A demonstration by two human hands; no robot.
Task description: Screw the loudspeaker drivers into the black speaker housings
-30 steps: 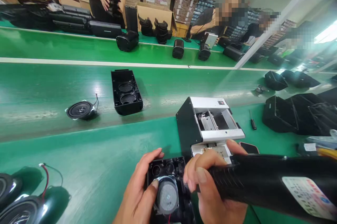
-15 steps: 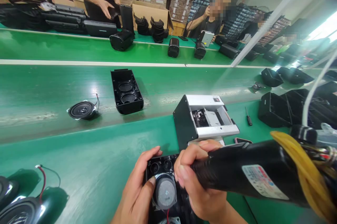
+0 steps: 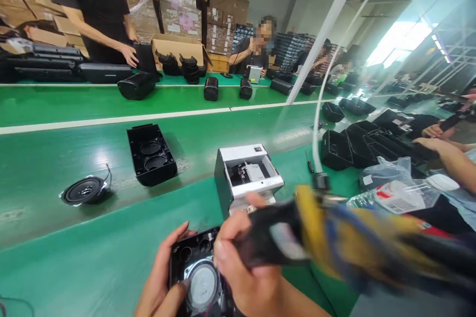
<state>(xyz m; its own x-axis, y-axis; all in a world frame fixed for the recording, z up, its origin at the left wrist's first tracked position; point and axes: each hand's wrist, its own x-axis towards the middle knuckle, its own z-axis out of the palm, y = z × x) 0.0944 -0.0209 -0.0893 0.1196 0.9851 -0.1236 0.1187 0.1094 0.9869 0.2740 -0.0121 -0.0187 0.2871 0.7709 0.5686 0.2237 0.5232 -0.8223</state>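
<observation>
My left hand [image 3: 163, 277] grips the left side of a black speaker housing [image 3: 195, 244], its thumb by the rim of a round speaker driver [image 3: 203, 285] seated inside. Above the housing's right side, my right hand [image 3: 245, 270] is closed around a black electric screwdriver [image 3: 266, 235], blurred by motion. The tool's tip is hidden behind my fingers. A yellow wrapping [image 3: 310, 222] and cables trail from its rear end. Just beyond my hands stands a black-and-white screw feeder [image 3: 249, 185] with an open top.
Left of centre lie a loose speaker driver [image 3: 84, 190] and an open black housing [image 3: 151, 153]. A small screwdriver [image 3: 310, 162] lies beyond the feeder. Black housings [image 3: 336, 148], a plastic bottle [image 3: 394, 197] and a person's arm [image 3: 446, 156] are at right. Co-workers stand across the green bench.
The view has swung right and up, so the bench things sit further left. Both hands keep their hold. The electric screwdriver has swung and is smeared by motion.
</observation>
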